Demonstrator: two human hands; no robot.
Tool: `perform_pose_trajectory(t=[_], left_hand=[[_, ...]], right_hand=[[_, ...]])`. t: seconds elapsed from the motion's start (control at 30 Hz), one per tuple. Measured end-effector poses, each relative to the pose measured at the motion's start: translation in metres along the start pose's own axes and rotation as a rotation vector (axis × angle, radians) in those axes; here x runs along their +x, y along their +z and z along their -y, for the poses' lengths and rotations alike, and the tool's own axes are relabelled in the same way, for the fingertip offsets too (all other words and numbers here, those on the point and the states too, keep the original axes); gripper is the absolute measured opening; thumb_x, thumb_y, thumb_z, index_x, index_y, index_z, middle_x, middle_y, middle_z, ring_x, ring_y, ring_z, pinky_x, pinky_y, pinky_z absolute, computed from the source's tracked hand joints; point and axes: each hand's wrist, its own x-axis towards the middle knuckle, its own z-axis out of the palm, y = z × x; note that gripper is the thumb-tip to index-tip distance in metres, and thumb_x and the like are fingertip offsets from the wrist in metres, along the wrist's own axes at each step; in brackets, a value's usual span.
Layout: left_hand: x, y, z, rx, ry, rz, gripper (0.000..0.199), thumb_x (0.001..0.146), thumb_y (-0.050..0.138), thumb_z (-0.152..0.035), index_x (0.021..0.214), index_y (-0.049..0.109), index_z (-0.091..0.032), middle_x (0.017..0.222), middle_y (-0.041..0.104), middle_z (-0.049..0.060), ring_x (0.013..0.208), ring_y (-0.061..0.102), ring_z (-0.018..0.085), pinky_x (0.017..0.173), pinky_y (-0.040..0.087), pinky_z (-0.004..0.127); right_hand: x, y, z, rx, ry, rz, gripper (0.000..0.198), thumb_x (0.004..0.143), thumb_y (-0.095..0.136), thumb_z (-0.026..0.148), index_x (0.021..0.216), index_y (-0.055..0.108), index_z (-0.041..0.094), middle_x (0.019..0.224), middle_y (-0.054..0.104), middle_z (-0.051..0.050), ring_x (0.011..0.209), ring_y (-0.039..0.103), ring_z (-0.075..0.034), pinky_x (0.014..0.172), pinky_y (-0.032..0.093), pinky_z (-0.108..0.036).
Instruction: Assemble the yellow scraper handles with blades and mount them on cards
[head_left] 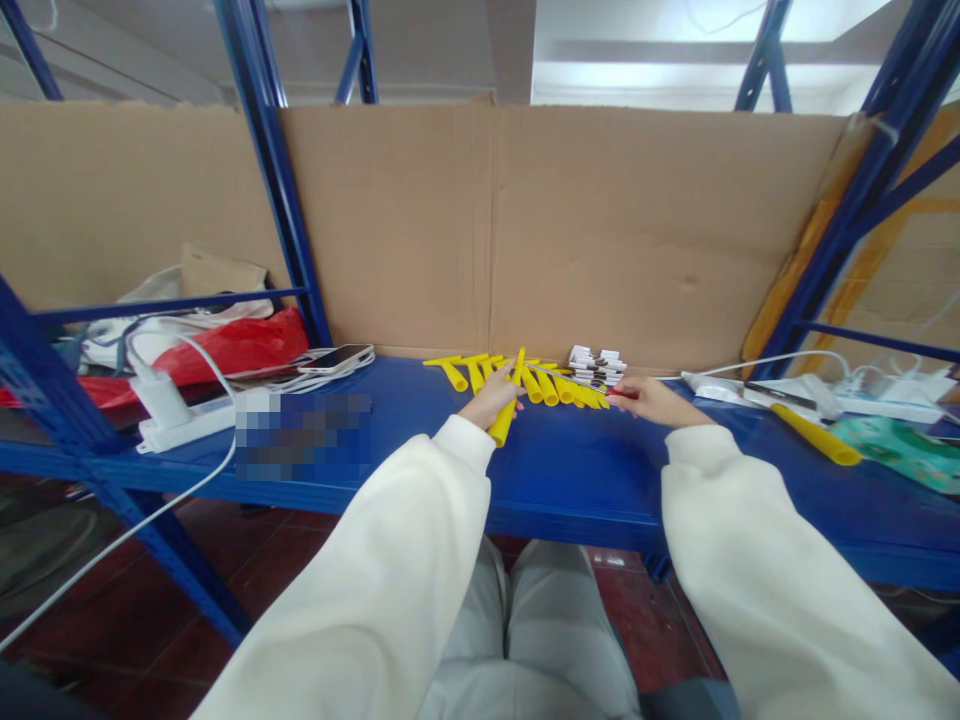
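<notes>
My left hand (489, 400) is closed around a yellow tapered tube (504, 428), its wide end towards me and its narrow end pointing up and away. Between the fingers of my right hand (652, 402) is the red handle of a thin tool (618, 396). Its slim metal shaft runs left towards the held tube; where the tip ends, and the tool's exact kind, I cannot make out. Behind both hands lies a row of several more yellow tapered tubes (550, 392). Beside them, near the cardboard, sits a small stack of white pieces with dark parts (596, 364).
The blue shelf (570, 470) carries a phone (337, 359), a white power strip (187, 418) and a red bag (240, 345) on the left. At right lie another yellow tube (816, 434), a green packet (900, 450) and cables. Cardboard (637, 230) stands behind.
</notes>
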Motion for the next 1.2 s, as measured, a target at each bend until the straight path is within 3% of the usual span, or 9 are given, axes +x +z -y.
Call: perform_pose_trajectory(t=[0.17,0.27,0.53,0.73,0.9,1.2], left_hand=[[0.001,0.000,0.001,0.012,0.004,0.016,0.075,0.087,0.052,0.001,0.157,0.036,-0.024,0.086,0.063,0.003,0.046,0.050,0.007,0.044,0.038,0.019],[0.003,-0.001,0.002,0.007,0.005,0.021,0.076,0.087,0.054,0.000,0.157,0.035,-0.025,0.086,0.064,0.003,0.046,0.049,0.007,0.044,0.038,0.018],[0.003,-0.001,0.002,0.024,-0.006,0.003,0.078,0.087,0.057,-0.004,0.158,0.034,-0.026,0.088,0.065,0.004,0.049,0.051,0.007,0.044,0.039,0.018],[0.003,0.000,0.002,0.011,-0.001,0.010,0.078,0.087,0.055,-0.001,0.158,0.033,-0.025,0.086,0.065,0.004,0.047,0.051,0.007,0.044,0.039,0.018],[0.005,-0.001,0.004,-0.012,0.003,0.033,0.079,0.085,0.060,-0.004,0.158,0.034,-0.025,0.091,0.067,0.006,0.046,0.050,0.006,0.044,0.038,0.018],[0.000,-0.001,0.000,-0.020,-0.017,0.032,0.082,0.086,0.059,-0.004,0.159,0.030,-0.027,0.094,0.066,0.005,0.049,0.051,0.006,0.044,0.039,0.017]], right_hand=[[0.002,0.002,-0.003,-0.002,0.014,-0.151,0.058,0.055,0.076,0.073,0.066,0.050,0.023,0.060,0.061,-0.001,0.056,0.053,-0.016,0.053,0.041,-0.028],[0.003,0.001,-0.007,-0.064,-0.010,-0.211,0.053,0.059,0.074,0.069,0.063,0.047,0.024,0.058,0.060,0.000,0.056,0.051,-0.016,0.053,0.040,-0.028],[0.001,-0.001,0.000,-0.160,-0.026,-0.074,0.051,0.080,0.056,0.069,0.058,0.054,0.023,0.055,0.061,-0.003,0.056,0.055,-0.018,0.056,0.042,-0.030],[0.003,0.006,-0.005,-0.136,0.028,-0.190,0.039,0.065,0.076,0.053,0.070,0.052,0.023,0.067,0.067,-0.002,0.062,0.060,-0.019,0.058,0.044,-0.029],[0.005,0.006,-0.012,-0.177,0.042,-0.232,0.032,0.065,0.074,0.041,0.068,0.047,0.025,0.062,0.064,0.000,0.057,0.056,-0.017,0.055,0.041,-0.028],[0.003,0.000,-0.006,-0.191,-0.020,-0.112,0.040,0.076,0.062,0.058,0.058,0.054,0.023,0.055,0.061,-0.003,0.057,0.055,-0.019,0.056,0.040,-0.031]])
